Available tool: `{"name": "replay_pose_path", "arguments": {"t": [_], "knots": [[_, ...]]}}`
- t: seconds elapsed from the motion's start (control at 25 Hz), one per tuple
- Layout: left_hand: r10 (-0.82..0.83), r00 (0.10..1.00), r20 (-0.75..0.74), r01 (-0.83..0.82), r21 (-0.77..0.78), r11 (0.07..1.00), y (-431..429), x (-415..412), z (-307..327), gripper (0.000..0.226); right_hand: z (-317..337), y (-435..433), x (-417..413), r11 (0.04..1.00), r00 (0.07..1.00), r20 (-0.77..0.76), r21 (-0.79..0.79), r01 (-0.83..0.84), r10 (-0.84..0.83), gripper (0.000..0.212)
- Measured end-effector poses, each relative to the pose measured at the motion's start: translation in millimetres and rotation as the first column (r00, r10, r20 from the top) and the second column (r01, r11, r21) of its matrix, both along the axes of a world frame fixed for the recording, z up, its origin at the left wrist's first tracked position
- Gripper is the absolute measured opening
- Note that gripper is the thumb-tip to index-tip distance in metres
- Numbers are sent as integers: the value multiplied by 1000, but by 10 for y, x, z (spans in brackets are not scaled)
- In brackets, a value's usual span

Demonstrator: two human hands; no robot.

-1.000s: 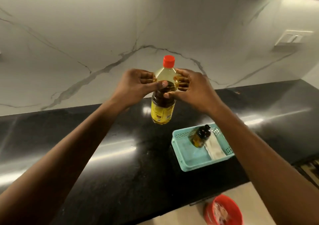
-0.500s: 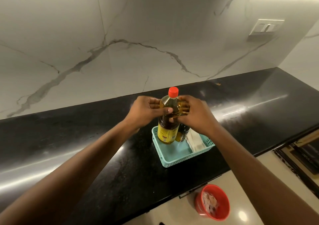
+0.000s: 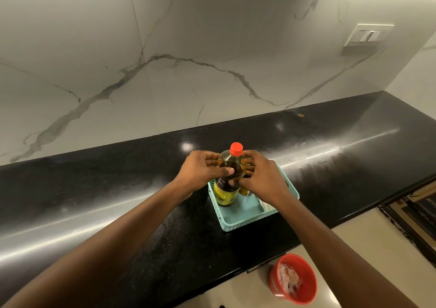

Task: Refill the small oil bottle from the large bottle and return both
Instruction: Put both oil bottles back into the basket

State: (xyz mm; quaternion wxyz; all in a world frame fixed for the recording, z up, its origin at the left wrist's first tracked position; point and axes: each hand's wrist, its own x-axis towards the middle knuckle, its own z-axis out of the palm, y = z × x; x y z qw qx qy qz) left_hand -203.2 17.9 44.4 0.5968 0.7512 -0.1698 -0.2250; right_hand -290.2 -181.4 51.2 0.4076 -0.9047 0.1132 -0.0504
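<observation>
The large bottle (image 3: 227,189) stands upright in the far left corner of a teal basket (image 3: 245,224), with its red cap (image 3: 236,149) on, dark golden oil showing through its clear shoulder and a yellow label round its lower half. Its base is down inside the basket walls, though I can't tell whether it is resting on the basket floor. Both hands are closed round the bottle's shoulder just under the cap: the left hand (image 3: 201,170) wraps it from the left with the thumb laid across the front, and the right hand (image 3: 263,179) curls round it from the right, its fingers behind the bottle. Just beside the big bottle, tucked under the right hand, is a sliver of the small oil bottle (image 3: 244,191); most of it is hidden. The basket sits on a glossy black counter (image 3: 118,189), near the front edge. Behind the counter rises a white marble wall (image 3: 188,48) with grey veins, and a white switch plate (image 3: 368,35) is mounted high on the right. On the pale floor (image 3: 354,248) below the counter edge stands a red bucket (image 3: 308,291) with something pale and crumpled inside.
</observation>
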Motion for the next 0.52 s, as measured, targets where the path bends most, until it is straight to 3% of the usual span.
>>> {"name": "replay_pose_path", "arguments": {"t": [0.16,0.28,0.36,0.52], "knots": [[-7,1000,-11,7,-3,1000,24,-1,-31,45,-46,34,-25,1000,1000,-6,23,1,-1,87],[-73,996,-57,75,26,997,88,45,-53,67,3,-3,-42,998,997,-43,8,-61,61,89],[-30,996,-89,37,77,996,163,86,-113,79,113,-137,-27,996,991,-100,21,-91,92,86],[215,932,-293,-194,98,976,289,19,-356,43,113,-686,56,993,988,-105,-28,111,-114,50]]}}
